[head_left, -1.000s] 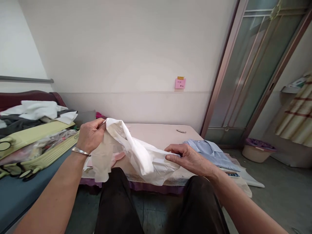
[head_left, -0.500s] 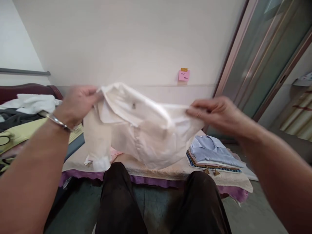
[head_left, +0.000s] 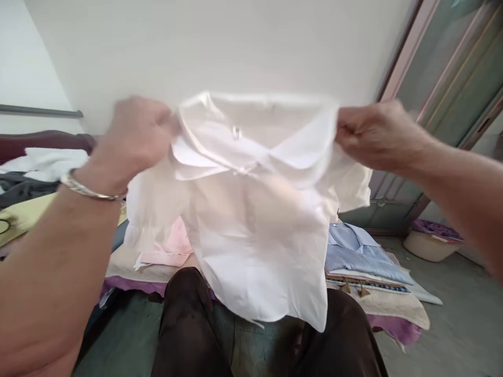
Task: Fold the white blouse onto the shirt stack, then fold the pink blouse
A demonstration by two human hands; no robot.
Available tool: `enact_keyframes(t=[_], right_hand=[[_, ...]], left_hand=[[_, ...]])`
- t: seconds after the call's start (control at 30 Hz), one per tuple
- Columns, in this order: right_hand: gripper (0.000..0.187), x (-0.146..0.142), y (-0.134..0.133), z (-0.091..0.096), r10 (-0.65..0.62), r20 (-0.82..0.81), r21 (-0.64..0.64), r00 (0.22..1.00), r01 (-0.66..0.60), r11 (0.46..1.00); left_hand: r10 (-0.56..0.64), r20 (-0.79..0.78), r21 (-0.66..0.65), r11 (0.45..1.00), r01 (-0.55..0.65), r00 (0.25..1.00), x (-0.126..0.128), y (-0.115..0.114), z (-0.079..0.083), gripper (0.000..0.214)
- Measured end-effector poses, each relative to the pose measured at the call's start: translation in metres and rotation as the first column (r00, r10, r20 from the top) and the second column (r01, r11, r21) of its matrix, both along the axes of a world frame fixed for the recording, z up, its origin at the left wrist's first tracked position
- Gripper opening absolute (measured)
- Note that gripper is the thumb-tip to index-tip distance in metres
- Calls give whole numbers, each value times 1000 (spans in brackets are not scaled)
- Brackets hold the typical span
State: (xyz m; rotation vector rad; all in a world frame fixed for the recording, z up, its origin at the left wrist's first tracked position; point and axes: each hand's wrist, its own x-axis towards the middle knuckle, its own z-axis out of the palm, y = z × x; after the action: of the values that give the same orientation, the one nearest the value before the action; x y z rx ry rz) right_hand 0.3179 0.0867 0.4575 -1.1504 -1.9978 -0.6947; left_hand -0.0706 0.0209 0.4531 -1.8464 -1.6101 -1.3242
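Note:
A white short-sleeved shirt (head_left: pixel 251 225) with a broad collar and a small neck label hangs spread out in front of me, its hem falling over my knees. My left hand (head_left: pixel 143 131), blurred and with a bracelet at the wrist, is closed on the shirt beside the left end of the collar. At the other end of the collar, my right hand (head_left: pixel 365 128) grips the cloth with curled fingers. Pink folded cloth (head_left: pixel 173 248) lies on the covered bench partly behind the shirt.
To the right sits a stack of folded shirts, a light blue one (head_left: pixel 353 248) on top. A beige tub (head_left: pixel 428 243) stands on the floor beyond. On the left are a white towel (head_left: pixel 55 162), dark cloth and a yellow item (head_left: pixel 23 214). A wall rises behind.
Both hands have risen and the right has moved outward, so the shirt now hangs higher and wider, its front unfolded downward. My view has shifted slightly.

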Motion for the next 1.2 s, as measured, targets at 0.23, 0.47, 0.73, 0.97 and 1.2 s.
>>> enact_keyframes(t=[0.23,0.47,0.73,0.97,1.2], right_hand=[[27,1,121,-34,-213,86,-212,973,227,951],[24,-9,214,8,-278,-131,-168,952,255,952],[38,15,141,-37,-280,-87,157,956,291,944],[21,17,102,-256,-140,220,-120,965,170,978],[17,17,91,-408,4,417,-540,909,244,805]], left_hand=[[129,-275,4,991,-133,953,10,144,-38,24],[116,-110,43,993,-112,987,29,262,-15,27],[62,-124,266,964,-27,990,24,192,-54,32],[-88,-334,3,996,94,938,1,138,-280,30],[-364,-395,-497,857,137,843,3,122,-412,26]])
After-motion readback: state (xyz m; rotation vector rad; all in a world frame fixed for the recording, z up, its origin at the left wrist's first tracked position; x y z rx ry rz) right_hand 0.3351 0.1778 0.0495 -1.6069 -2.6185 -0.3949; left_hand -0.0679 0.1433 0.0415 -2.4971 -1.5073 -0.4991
